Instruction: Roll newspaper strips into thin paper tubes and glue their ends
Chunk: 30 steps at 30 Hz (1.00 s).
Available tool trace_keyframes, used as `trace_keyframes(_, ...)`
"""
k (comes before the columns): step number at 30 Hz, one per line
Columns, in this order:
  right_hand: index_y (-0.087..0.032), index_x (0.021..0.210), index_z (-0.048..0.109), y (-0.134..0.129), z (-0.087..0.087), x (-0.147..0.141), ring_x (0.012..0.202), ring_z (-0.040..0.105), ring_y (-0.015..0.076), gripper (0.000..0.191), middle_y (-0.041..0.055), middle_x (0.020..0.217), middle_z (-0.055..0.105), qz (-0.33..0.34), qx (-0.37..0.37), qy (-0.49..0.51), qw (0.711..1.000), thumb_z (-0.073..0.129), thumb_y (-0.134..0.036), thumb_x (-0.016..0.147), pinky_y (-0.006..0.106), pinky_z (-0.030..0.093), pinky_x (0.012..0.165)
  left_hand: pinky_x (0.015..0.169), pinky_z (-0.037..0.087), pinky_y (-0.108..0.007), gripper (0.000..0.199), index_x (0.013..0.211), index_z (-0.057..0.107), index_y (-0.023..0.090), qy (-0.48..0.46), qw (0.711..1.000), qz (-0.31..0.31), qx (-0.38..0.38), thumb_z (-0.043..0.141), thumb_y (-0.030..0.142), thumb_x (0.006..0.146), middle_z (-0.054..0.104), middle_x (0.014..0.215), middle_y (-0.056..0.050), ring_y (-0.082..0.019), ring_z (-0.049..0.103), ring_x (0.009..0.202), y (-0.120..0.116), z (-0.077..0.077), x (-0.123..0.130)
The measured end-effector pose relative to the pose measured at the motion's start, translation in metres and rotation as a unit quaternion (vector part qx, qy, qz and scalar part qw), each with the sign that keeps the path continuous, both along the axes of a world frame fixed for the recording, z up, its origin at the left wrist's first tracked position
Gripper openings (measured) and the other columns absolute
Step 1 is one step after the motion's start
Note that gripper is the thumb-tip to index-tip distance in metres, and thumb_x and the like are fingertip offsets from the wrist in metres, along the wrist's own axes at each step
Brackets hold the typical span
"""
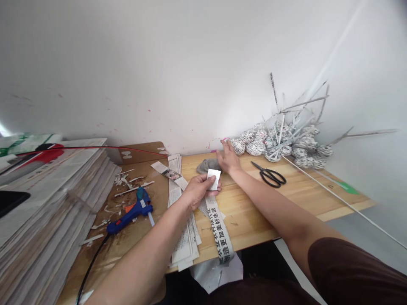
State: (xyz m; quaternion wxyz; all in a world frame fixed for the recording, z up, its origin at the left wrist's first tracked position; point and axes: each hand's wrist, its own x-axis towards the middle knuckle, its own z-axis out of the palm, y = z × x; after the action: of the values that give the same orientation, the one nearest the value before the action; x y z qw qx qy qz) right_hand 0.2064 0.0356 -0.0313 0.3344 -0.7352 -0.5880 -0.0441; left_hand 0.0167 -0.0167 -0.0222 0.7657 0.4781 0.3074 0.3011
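Observation:
Between the thumb and fingers of my left hand point(203, 186) is a small white piece of paper point(213, 174). A printed newspaper strip point(218, 228) runs from just below this hand to the table's front edge; whether it joins the white piece is hidden. My right hand point(229, 159) is stretched toward the wall, fingers extended and apart, beside a crumpled grey cloth point(205, 166). Something pink point(225, 139) shows at its fingertips; I cannot tell if they touch it. Under my left wrist lies a stack of cut newspaper strips point(182, 241).
Black-handled scissors point(271, 176) lie right of my right forearm. Woven paper balls point(254, 144) with protruding paper sticks are piled at the back right. A blue glue gun point(133, 212) rests on the stained board at left, near paper scraps point(127, 182) and a tall newspaper stack point(63, 203).

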Motion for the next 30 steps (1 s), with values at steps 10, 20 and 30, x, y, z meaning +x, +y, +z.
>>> trace_keyframes(10, -0.014, 0.141, 0.044, -0.014, -0.011, 0.026, 0.129, 0.044, 0.0337, 0.054, 0.0099, 0.151, 0.037, 0.011, -0.038, -0.103, 0.994, 0.041, -0.036, 0.092, 0.045, 0.033, 0.107, 0.068, 0.056, -0.024, 0.020, 0.091, 0.066, 0.009, 0.019, 0.999, -0.026, -0.005, 0.067, 0.027, 0.082, 0.069, 0.082, -0.009, -0.013, 0.066, 0.072, -0.002, -0.003, 0.002)
trace_keyframes(20, -0.016, 0.110, 0.068, -0.007, -0.013, 0.038, 0.117, 0.054, 0.0293, 0.033, 0.0120, 0.120, 0.066, 0.039, 0.012, 0.184, 0.982, 0.058, -0.029, 0.081, 0.042, 0.032, 0.107, 0.070, 0.056, -0.024, 0.027, 0.089, 0.067, 0.009, 0.031, 0.999, -0.032, 0.004, 0.071, 0.033, 0.078, 0.069, 0.087, -0.011, -0.014, 0.066, 0.075, 0.001, -0.006, 0.001)
trace_keyframes(30, -0.018, 0.069, 0.055, -0.013, 0.016, 0.043, 0.060, 0.060, 0.0145, 0.020, 0.0029, 0.061, 0.060, -0.007, -0.018, 0.585, 0.811, 0.045, -0.019, 0.086, 0.024, 0.044, 0.050, 0.068, 0.056, -0.024, 0.025, 0.090, 0.066, 0.009, 0.035, 0.999, -0.029, -0.002, 0.070, 0.031, 0.079, 0.069, 0.084, -0.010, -0.013, 0.065, 0.073, 0.003, -0.007, 0.000)
